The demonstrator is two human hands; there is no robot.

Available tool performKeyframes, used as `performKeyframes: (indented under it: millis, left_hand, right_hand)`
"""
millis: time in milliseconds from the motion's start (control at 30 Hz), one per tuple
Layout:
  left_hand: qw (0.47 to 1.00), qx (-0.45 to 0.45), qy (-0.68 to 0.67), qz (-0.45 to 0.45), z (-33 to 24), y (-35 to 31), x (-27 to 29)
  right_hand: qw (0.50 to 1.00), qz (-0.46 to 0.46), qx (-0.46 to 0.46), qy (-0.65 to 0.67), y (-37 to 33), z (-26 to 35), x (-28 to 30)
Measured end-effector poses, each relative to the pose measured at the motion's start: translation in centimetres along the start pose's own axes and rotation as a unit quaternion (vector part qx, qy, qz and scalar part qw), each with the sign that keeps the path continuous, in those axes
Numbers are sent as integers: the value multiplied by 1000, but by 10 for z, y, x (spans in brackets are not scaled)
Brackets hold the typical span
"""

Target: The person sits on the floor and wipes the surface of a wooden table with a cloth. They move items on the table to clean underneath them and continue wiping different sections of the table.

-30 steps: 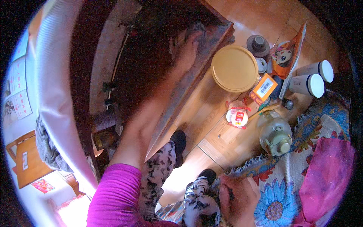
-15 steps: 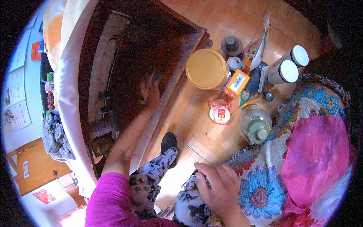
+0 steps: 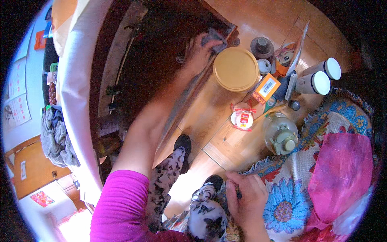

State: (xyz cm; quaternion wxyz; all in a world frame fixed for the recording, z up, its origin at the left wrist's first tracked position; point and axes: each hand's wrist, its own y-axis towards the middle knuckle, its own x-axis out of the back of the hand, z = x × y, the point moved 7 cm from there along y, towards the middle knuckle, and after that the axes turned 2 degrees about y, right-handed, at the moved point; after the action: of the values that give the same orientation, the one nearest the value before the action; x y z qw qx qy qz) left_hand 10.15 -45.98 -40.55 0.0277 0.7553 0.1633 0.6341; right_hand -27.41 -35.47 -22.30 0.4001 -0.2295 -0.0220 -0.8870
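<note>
At your far left, a heap of crumpled grey fabric (image 3: 58,139) sits beyond the white cover (image 3: 78,76). Next comes the dark wooden compartment (image 3: 151,60), its inside mostly in shadow. Your left hand (image 3: 197,52) is reaching into it, fingers closed on a grey rag (image 3: 215,40) near the far right corner, by the rim. The rag is bunched; its long axis lies roughly sideways, the loose end pointing right and slightly down. Just right of the rim, on the floor, is a round tub (image 3: 236,69) under a tan lid, which hides its contents. Nearer you lies a red-and-clear packet (image 3: 242,119) with pale round pieces inside. Your right hand (image 3: 248,197) is well apart from the left, fingers curled above your knee; you cannot tell whether it grips the dark thing by the thumb. Behind the orange carton (image 3: 267,86) stand a grey capped container (image 3: 262,47) and a small can (image 3: 264,66). Further right are a clear glass jar (image 3: 280,135), stoppered with a pale lid, and two white cylindrical containers (image 3: 318,78), both lidded, contents hidden.
</note>
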Motion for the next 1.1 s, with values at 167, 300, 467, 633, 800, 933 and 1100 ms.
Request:
performKeyframes:
  millis: [167,300,467,633,800,933,1100]
  left_hand:
    - [992,98,-37,74,41,-137,34]
    - [962,224,20,155,76,-265,55]
    - [990,120,-37,61,36,-196,73]
    - [998,-29,-53,-30,-30,32,34]
    - [999,-9,24,35,-21,55,-2]
    - [999,1,11,35,-6,7,4]
    - [991,96,14,91,44,-71,40]
  right_hand:
    - [1000,4,5,13,3,11,2]
    - [1000,-18,6,4,4,9,3]
    - [1000,-27,10,7,3,7,5]
    - [1000,-18,7,2,4,3,6]
    - [1000,-1,2,-7,1,3,4]
    - [1000,-11,3,-4,0,1,5]
    - [1000,-14,3,5,2,7,8]
